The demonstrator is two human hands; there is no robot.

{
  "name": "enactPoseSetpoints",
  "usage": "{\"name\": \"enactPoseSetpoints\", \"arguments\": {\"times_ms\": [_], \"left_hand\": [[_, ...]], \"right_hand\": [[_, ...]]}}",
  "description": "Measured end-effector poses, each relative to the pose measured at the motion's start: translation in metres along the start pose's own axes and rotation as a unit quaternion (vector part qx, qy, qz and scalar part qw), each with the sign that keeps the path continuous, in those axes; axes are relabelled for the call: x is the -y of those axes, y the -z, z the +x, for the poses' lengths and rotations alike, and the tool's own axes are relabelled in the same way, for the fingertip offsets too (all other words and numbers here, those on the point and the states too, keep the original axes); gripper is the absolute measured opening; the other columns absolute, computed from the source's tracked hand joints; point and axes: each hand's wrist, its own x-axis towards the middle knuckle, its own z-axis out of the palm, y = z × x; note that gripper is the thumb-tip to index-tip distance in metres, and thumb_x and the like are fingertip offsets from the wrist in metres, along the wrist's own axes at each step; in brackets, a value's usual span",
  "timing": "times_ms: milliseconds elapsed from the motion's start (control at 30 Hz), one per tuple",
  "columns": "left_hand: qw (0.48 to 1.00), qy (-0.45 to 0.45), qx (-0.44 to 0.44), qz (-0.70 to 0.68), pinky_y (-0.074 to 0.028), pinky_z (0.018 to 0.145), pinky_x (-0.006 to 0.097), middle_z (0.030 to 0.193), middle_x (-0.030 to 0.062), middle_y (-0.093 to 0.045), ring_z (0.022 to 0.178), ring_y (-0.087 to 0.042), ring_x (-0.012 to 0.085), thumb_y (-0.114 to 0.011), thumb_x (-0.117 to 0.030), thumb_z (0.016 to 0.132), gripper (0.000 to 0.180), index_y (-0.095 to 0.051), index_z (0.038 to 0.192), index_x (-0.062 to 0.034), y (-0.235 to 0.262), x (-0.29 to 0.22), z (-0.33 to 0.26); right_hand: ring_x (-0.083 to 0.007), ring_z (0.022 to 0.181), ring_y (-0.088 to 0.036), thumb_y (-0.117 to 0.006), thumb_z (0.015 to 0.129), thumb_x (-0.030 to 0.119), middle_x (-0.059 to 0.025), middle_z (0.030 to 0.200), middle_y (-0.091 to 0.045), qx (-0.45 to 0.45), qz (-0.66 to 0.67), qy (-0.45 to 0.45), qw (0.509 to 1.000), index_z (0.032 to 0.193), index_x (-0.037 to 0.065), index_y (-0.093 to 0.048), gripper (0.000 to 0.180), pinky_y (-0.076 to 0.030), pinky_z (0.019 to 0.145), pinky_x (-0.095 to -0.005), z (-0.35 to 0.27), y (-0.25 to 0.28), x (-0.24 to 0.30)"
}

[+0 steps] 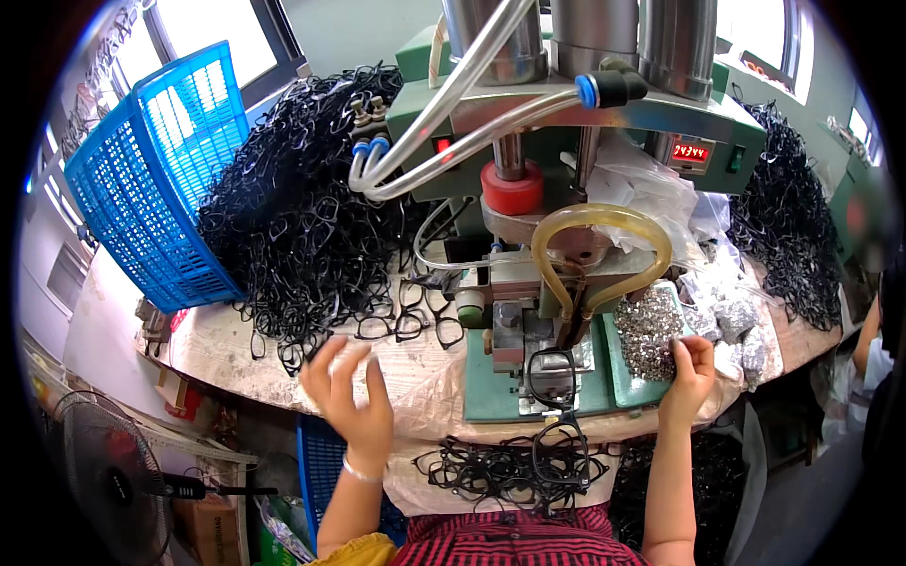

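Here, the tray (pixel 630 391) lies left of the nearer right hand (pixel 691 375), long axis fore-and-aft; right fingers bunched, hold unclear; left hand (pixel 359 413), fingers spread

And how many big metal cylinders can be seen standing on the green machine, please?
3: a left cylinder, a middle cylinder and a right cylinder, side by side at the picture's top edge, which cuts them off. Others may be hidden behind.

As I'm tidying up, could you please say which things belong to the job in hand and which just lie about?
Seemingly for the job: green press, black frames, metal pieces, green tray near right hand.
Seemingly just about: fan, cardboard box.
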Motion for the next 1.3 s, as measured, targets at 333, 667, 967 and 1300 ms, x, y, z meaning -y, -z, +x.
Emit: {"name": "enactPoseSetpoints", "arguments": {"times_ms": [333,667,967,1300], "left_hand": [[0.951,-0.005,0.278,0.135,-0.045,0.082,0.04,0.092,0.0077,-0.065,0.098,-0.057,0.0305,-0.078,-0.015,0.065,0.007,-0.075,0.068,-0.0104,-0.173,0.088,0.007],[0.938,0.107,0.318,-0.088,-0.049,0.063,0.038,0.07,0.012,-0.064,0.065,-0.061,0.0267,-0.082,-0.017,0.073,0.018,-0.075,0.081,-0.0025,-0.127,0.082,-0.001],[0.878,0.243,0.384,-0.148,-0.052,0.06,0.033,0.068,0.0105,-0.07,0.06,-0.066,0.0183,-0.078,-0.013,0.078,0.017,-0.069,0.081,0.0008,-0.131,0.101,-0.032],[0.74,0.209,-0.045,-0.638,-0.055,0.076,0.034,0.101,0.0118,-0.061,0.087,-0.062,0.0208,-0.051,-0.001,0.097,0.011,-0.059,0.105,-0.002,-0.024,-0.007,0.019]], "right_hand": [[-0.0083,0.084,-0.06,-0.069,0.088,-0.004,-0.0001,0.089,-0.066,0.111,-0.104,0.063,0.986,0.096,0.001,-0.067,0.009,-0.048,0.08,-0.0231,-0.001,-0.06,0.02],[-0.0167,0.087,-0.065,-0.072,0.079,-0.007,-0.007,0.092,-0.069,0.107,-0.241,0.149,0.953,0.095,-0.001,-0.068,0.017,-0.051,0.082,-0.0295,-0.04,-0.005,0.06],[-0.0133,0.086,-0.065,-0.074,0.08,0.0,-0.0064,0.087,-0.068,0.264,-0.06,0.084,0.959,0.126,-0.001,-0.053,0.051,-0.048,0.086,-0.0265,-0.038,-0.114,0.077],[-0.0123,0.095,-0.064,-0.072,0.082,0.001,-0.0064,0.097,-0.068,0.266,-0.003,0.022,0.964,0.132,-0.003,-0.048,0.055,-0.047,0.093,-0.0279,-0.052,-0.121,0.093]]}}
